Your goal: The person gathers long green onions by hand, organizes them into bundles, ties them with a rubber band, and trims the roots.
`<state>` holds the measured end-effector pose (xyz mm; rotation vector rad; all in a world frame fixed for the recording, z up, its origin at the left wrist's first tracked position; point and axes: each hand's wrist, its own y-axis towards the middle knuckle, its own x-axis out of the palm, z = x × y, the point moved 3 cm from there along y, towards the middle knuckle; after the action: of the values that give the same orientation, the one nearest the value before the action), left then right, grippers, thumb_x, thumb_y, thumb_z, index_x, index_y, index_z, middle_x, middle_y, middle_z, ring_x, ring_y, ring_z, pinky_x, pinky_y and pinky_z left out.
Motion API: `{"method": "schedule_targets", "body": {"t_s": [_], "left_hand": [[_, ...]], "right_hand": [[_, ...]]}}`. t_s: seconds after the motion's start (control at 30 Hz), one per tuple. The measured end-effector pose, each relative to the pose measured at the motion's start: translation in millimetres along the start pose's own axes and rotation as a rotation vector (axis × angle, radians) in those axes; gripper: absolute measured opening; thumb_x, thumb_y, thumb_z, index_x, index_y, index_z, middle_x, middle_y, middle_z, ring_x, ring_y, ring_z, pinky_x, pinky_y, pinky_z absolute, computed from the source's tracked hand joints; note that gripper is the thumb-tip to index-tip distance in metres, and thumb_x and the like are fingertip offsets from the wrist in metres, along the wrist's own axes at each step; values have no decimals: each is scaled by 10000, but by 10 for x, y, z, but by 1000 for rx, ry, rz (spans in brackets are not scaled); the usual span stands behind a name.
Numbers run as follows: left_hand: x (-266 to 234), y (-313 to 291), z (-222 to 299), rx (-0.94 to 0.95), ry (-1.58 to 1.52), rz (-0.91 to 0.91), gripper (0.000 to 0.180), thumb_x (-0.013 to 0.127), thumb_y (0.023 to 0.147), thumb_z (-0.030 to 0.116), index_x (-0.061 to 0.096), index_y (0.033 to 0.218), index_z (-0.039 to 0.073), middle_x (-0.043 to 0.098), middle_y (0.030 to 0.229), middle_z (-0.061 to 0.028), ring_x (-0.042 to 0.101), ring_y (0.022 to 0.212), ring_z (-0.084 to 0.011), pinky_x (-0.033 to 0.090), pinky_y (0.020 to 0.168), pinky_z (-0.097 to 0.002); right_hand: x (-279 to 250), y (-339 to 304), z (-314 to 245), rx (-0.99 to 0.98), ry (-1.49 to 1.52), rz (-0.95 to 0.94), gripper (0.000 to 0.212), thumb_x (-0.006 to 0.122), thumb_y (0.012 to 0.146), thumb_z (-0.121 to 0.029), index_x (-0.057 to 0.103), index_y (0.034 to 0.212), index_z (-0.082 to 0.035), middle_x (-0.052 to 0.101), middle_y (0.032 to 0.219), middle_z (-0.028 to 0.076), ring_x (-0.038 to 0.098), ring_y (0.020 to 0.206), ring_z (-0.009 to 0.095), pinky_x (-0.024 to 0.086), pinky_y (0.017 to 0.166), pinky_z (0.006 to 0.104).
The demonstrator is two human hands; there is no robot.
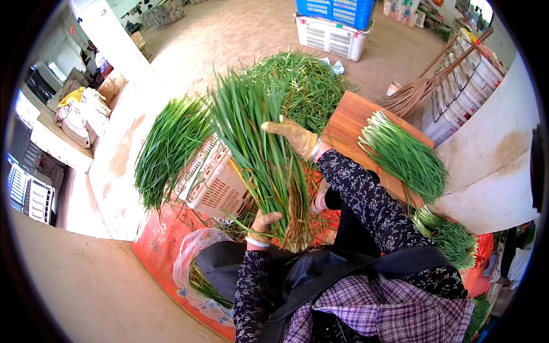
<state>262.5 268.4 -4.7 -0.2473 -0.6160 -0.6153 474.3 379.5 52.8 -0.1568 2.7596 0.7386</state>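
A large bunch of garlic chives (266, 157) stands tilted in front of me, leaf tips up and brownish root ends down by my lap. My left hand (262, 226), in a tan glove, grips it low on its left side, thumb across the front. Higher up on the right, my gloved right hand (294, 139) holds the leaves with one digit stretched over them; its other fingers are mostly hidden behind the bunch. A trimmed bunch of chives (403, 154) with pale ends lies on a wooden board (350, 123) at my right.
More chives (171, 148) lie over a white plastic crate (220, 186) at left. Behind is a heap of loose green leaves (309, 86). A clear plastic bag (186, 260) rests on red sheeting (157, 246). Stacked crates (331, 37), a twig broom (414, 94) and a white wall (489, 166) stand farther off.
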Motion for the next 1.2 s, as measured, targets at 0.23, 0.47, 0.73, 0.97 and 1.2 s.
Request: {"method": "schedule_targets", "body": {"t_s": [0.23, 0.47, 0.73, 0.97, 1.2], "left_hand": [[-418, 405, 125, 373, 607, 141, 141, 671, 556, 120, 585, 668, 126, 541, 628, -65, 552, 581, -289, 435, 534, -400], [-1171, 523, -925, 504, 853, 176, 239, 716, 607, 184, 652, 828, 119, 606, 799, -92, 587, 704, -303, 476, 604, -405], [-1752, 452, -1064, 336, 1117, -225, 313, 762, 632, 218, 682, 919, 122, 632, 949, -87, 597, 895, -296, 493, 764, -399], [-1693, 394, -660, -348, 952, 128, 548, 707, 802, 214, 532, 1285, 22, 586, 1270, -132, 543, 1178, -243, 425, 1004, -346], [-977, -454, 377, -60, 279, 516, 385, 573, 925, 184, 554, 1253, -17, 650, 1152, -147, 624, 1063, -236, 490, 904, -335]], "right_hand": [[571, -30, -418, 81, -96, 112, 353, 611, 854, -170, 591, 1179, -35, 627, 1138, 121, 595, 1033, 262, 476, 890, 368], [1180, -1371, 1103, 344, -312, -119, 394, 530, 893, -162, 533, 1274, -61, 492, 1331, 175, 484, 1190, 362, 375, 1021, 432], [1430, -1156, 776, 414, -114, -360, 511, 672, 832, -326, 553, 1228, -25, 569, 1235, 161, 510, 1159, 281, 384, 998, 384], [1406, -928, 755, 586, 691, 67, 293, 687, 865, -243, 643, 1016, 5, 694, 920, 73, 641, 843, 175, 504, 800, 345], [1221, -930, 651, 364, 223, -54, 256, 664, 882, -241, 666, 1038, -38, 708, 954, 56, 646, 865, 163, 496, 788, 311]]}}
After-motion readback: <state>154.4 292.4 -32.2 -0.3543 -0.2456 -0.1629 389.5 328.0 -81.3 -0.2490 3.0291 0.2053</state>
